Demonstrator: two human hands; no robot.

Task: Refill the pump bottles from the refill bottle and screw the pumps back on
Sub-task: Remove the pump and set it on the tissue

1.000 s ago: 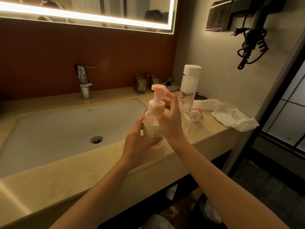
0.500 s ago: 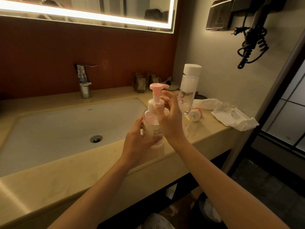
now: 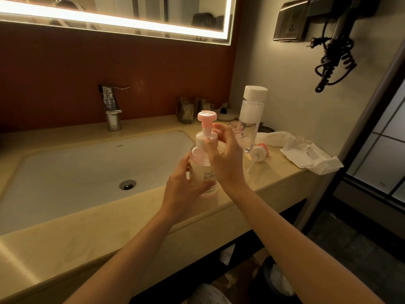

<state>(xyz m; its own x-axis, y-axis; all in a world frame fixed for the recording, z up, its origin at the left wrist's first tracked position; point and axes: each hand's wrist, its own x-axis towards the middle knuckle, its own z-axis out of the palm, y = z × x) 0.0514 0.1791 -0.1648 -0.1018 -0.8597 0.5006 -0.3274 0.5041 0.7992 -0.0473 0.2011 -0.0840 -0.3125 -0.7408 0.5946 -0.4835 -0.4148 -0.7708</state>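
Table [image 3: 87,233] beside the sink [image 3: 65,172]: my left hand [image 3: 184,183] grips the pump bottle [image 3: 201,170], my right hand [image 3: 225,159] pinches its pump [image 3: 203,137], screwing on; next, I'd regrip and turn.

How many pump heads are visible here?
2. The mounted pump, gripped by the right hand, sits on the pump bottle in the left hand; the loose pump lies on the counter beside the refill bottle.

A bathroom: sink [image 3: 65,172], faucet [image 3: 112,107], lit mirror [image 3: 122,18].
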